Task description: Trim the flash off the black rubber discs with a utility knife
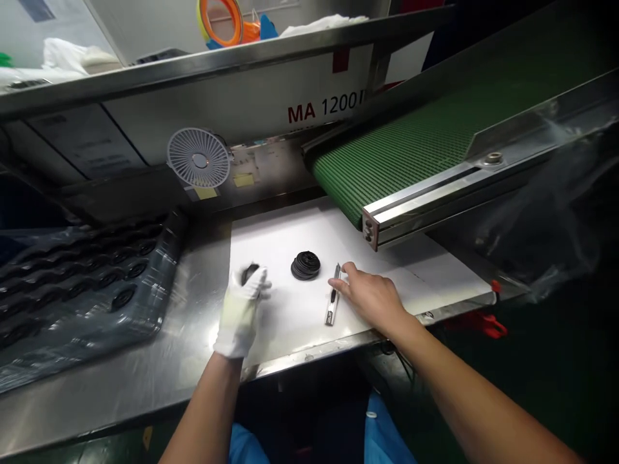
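My left hand point(243, 303), in a white glove, is closed round a small black round part point(249, 271) on the white sheet point(387, 258). A second black round ribbed part point(305, 265) lies on the sheet between my hands. My right hand point(371, 296) is bare and rests on the sheet, its fingertips touching the top of a slim metal utility knife point(331, 301) that lies flat beside it.
A green conveyor belt point(411, 148) with a steel side rail ends above the sheet's right side. A grey tray point(82, 283) holding several black parts sits at left under plastic film. A small fan point(198, 157) stands behind. Red clips point(478, 321) hang off the bench's right corner.
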A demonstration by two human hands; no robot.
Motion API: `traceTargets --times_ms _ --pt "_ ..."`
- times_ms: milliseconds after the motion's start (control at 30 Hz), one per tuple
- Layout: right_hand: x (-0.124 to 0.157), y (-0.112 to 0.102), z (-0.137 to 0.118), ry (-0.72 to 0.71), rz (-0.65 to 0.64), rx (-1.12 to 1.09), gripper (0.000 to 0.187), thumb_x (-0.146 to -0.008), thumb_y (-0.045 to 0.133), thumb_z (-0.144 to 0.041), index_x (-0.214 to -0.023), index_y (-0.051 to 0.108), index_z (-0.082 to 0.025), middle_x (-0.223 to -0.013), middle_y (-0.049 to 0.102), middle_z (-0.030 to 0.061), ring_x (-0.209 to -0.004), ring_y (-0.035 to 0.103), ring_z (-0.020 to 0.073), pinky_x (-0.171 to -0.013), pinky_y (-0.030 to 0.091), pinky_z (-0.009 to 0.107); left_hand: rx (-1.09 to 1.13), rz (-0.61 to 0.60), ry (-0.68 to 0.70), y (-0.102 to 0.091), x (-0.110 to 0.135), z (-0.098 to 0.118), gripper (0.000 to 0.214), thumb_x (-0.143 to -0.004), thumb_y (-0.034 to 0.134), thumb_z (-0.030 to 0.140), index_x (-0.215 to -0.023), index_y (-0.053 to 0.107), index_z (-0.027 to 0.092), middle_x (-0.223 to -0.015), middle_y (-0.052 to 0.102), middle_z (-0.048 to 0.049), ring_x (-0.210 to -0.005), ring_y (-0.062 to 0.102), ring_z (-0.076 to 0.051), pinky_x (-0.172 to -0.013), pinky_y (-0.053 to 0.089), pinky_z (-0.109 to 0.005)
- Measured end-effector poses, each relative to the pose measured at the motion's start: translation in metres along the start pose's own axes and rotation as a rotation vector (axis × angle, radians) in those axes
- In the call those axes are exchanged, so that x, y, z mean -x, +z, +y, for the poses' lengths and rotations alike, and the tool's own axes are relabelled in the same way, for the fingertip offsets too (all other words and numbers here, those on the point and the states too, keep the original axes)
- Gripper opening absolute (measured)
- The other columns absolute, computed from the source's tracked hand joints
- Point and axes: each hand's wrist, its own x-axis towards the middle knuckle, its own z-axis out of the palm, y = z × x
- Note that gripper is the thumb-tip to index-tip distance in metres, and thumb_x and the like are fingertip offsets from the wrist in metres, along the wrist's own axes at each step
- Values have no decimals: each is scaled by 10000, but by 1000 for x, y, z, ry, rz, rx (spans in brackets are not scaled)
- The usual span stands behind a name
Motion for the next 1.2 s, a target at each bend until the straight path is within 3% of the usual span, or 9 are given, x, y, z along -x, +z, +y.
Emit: traceTargets --times_ms 167,300,433,600,733,833,1000,1133,1200 --pt "-12 18 -5 41 -55 -41 328 -944 580 -404 -1136 555 -139 -964 624 65 -841 615 216 -770 494 384 423 -42 -271 -56 80 10 413 -859 527 531 -1109 536 203 -897 607 -71 -646 596 -144 -520 500 -259" --pt "8 10 -2 74 -39 -118 259 -950 588 -357 -1109 584 -153 -1070 598 66 -906 603 207 -805 509 395 891 -122 -502 -96 129 11 296 -890 555 307 -1175 532 229 -1033 606 -99 -887 638 -225 -666 557 -320" --pt "51 -7 1 5 72 -225 201 -956 577 -340 -1028 604 -155 -1056 594 57 -919 588 206 -831 486 398 1090 -160 -499 -127 165 9 282 -852 531 63 -1112 568 165 -1264 525 -130 -1202 490 -339 -935 480 -490" --pt "119 -42 -16 -228 126 -480 238 -1003 379 -320 -970 554 -162 -872 607 47 -824 592 199 -760 469 338 1152 -164 -490 -134 194 13 137 -856 606 186 -990 621 163 -1167 556 -124 -1036 573 -297 -729 537 -343" --pt "153 -54 -50 -506 -3 -689 289 -980 353 -349 -1190 475 -191 -919 624 37 -769 621 177 -736 480 293 1117 -235 -446 -128 193 17 348 -857 622 308 -1198 579 254 -1119 563 -119 -902 593 -237 -624 512 -266" --pt "162 -44 -75 -606 -80 -848 314 -970 386 -284 -1280 415 -238 -984 610 18 -817 612 167 -780 471 293 1144 -232 -455 -126 179 17 263 -854 624 293 -1093 619 183 -1103 573 -133 -887 595 -231 -628 514 -266" --pt "162 -18 -100 -570 -29 -920 154 -995 389 -238 -1064 524 -264 -964 582 -9 -895 553 167 -803 413 280 1157 -74 -533 -115 145 17 110 -830 587 113 -932 630 122 -1100 600 -150 -1041 583 -318 -823 518 -493" --pt "152 3 -115 -492 -7 -825 212 -1022 382 -323 -891 530 -245 -837 564 -28 -765 526 157 -683 387 258 1126 -3 -549 -95 117 14 41 -820 595 142 -805 629 122 -843 637 -87 -773 633 -225 -653 552 -373" --pt "143 12 -120 -467 -11 -767 259 -1016 393 -293 -787 496 -228 -750 531 -37 -686 495 149 -617 356 251 1155 23 -520 -83 106 11 76 -832 599 165 -771 629 129 -753 617 -54 -719 621 -191 -680 551 -372"
